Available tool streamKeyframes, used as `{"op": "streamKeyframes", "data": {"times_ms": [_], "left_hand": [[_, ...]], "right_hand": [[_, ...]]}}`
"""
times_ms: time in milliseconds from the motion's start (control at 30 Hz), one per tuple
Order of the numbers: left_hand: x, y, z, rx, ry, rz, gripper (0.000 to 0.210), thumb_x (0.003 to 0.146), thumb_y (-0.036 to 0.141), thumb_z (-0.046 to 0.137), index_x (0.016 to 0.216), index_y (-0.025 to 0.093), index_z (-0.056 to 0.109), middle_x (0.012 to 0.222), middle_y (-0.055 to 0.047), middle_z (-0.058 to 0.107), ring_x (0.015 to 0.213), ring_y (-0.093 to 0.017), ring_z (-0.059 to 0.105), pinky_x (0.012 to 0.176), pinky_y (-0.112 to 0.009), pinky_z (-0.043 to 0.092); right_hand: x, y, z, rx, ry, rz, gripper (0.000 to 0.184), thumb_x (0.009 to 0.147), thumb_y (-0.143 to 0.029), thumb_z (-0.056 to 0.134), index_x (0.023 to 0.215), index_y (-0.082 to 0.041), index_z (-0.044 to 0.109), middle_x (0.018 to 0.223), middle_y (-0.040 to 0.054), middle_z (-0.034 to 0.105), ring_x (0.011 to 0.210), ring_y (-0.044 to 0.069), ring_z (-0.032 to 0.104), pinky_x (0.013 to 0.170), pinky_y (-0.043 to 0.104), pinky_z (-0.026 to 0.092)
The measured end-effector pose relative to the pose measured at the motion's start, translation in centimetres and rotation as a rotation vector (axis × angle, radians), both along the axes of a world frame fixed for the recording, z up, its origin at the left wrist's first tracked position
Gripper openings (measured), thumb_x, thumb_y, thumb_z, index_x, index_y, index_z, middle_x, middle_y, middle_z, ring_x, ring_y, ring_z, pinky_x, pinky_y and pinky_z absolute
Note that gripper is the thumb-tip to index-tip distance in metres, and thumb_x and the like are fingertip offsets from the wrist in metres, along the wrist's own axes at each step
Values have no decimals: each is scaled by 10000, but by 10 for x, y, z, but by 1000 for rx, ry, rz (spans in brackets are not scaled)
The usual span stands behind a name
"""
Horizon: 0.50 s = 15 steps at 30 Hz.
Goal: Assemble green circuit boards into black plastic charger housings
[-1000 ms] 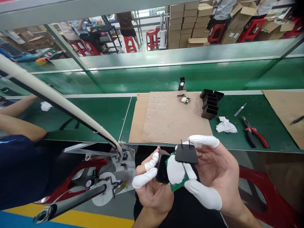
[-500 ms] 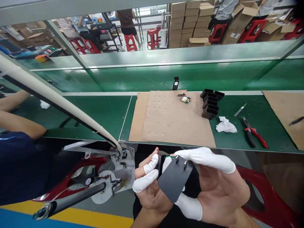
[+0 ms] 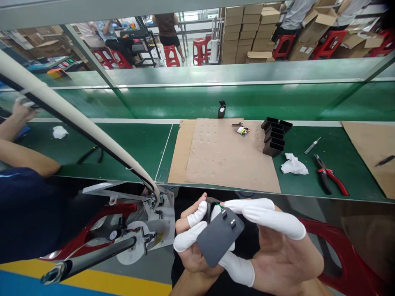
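Observation:
In front of my lap, below the bench edge, both hands wear white finger cots. My right hand (image 3: pixel 277 242) grips a black plug cover (image 3: pixel 217 242) with two metal prongs between its thumb and fingers, the prongs facing up. Behind that cover, my left hand (image 3: pixel 197 246) is closed around a dark adapter housing (image 3: pixel 210 209), mostly hidden. A green edge, like a circuit board, shows at the housing's top. Whether cover and housing touch is hidden from me.
Cardboard sheets (image 3: pixel 228 160) lie on the green bench (image 3: pixel 138 144). On and beside them are black housings (image 3: pixel 273 137), a small circuit board (image 3: pixel 243 131), crumpled tissue (image 3: pixel 294 164), red-handled pliers (image 3: pixel 328 174) and a blade tool (image 3: pixel 312 145). A co-worker's arm (image 3: pixel 27 156) and a slanted hose (image 3: pixel 92 131) are left.
My right hand and the plug cover have moved slightly left and down, covering more of the left palm. The co-worker's hand has come into view at the left.

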<state>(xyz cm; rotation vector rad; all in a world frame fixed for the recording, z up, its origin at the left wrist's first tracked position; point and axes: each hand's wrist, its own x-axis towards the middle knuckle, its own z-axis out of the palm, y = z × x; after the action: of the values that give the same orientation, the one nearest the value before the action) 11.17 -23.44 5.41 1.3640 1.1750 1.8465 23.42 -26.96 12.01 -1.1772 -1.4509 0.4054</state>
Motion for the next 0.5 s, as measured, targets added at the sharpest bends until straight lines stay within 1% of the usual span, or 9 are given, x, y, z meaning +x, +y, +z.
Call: {"op": "streamKeyframes", "data": {"times_ms": [67, 167, 233, 300, 367, 433, 500], "left_hand": [[1, 1, 2, 76, -58, 29, 181, 914, 434, 768, 1044, 341, 683, 1028, 24, 747, 1037, -293, 791, 899, -569, 727], [1, 2, 3, 108, -94, 23, 107, 956, 380, 732, 1054, 339, 745, 1026, 5, 782, 1008, -307, 802, 877, -589, 738], [1, 3, 3, 120, -84, 19, 136, 989, 326, 677, 1080, 340, 778, 1041, 0, 793, 1012, -310, 806, 888, -600, 738], [1, 3, 3, 136, -78, 20, 176, 981, 287, 671, 1099, 328, 795, 1050, 7, 795, 1022, -305, 809, 916, -592, 735], [3, 4, 5, 144, -92, 35, 153, 969, 308, 698, 1087, 312, 794, 1037, 12, 795, 1014, -289, 815, 928, -559, 734], [6, 6, 6, 139, -134, 60, 131, 967, 388, 725, 1043, 293, 774, 1007, 9, 796, 991, -274, 822, 911, -527, 737], [8, 6, 7, 127, -167, 63, 184, 967, 458, 733, 1006, 279, 749, 992, 5, 800, 973, -264, 825, 894, -500, 738]], "right_hand": [[-1, 1, -1, -3, -19, 6, 693, 704, -207, 965, 1349, -282, 723, 1147, 85, 834, 933, 336, 836, 825, 442, 761], [-3, 2, 0, 26, 10, -5, 694, 705, -178, 950, 1350, -276, 713, 1162, 74, 825, 945, 309, 832, 836, 407, 760], [-4, 4, 1, 42, 47, -11, 709, 708, -130, 926, 1364, -271, 698, 1186, 66, 817, 969, 284, 830, 844, 372, 756], [-4, 6, 4, 57, 61, -10, 716, 712, -85, 896, 1375, -258, 687, 1186, 61, 816, 997, 265, 830, 865, 347, 750], [-5, 8, 6, 69, 53, -5, 714, 711, -66, 885, 1373, -245, 686, 1170, 56, 820, 1006, 252, 831, 888, 336, 745], [-5, 8, 6, 75, 39, -8, 722, 711, -62, 889, 1380, -238, 683, 1174, 59, 821, 1005, 247, 833, 902, 334, 743], [-6, 8, 5, 92, 31, -25, 761, 699, -59, 906, 1402, -237, 674, 1184, 66, 820, 1013, 252, 832, 910, 339, 742]]}}
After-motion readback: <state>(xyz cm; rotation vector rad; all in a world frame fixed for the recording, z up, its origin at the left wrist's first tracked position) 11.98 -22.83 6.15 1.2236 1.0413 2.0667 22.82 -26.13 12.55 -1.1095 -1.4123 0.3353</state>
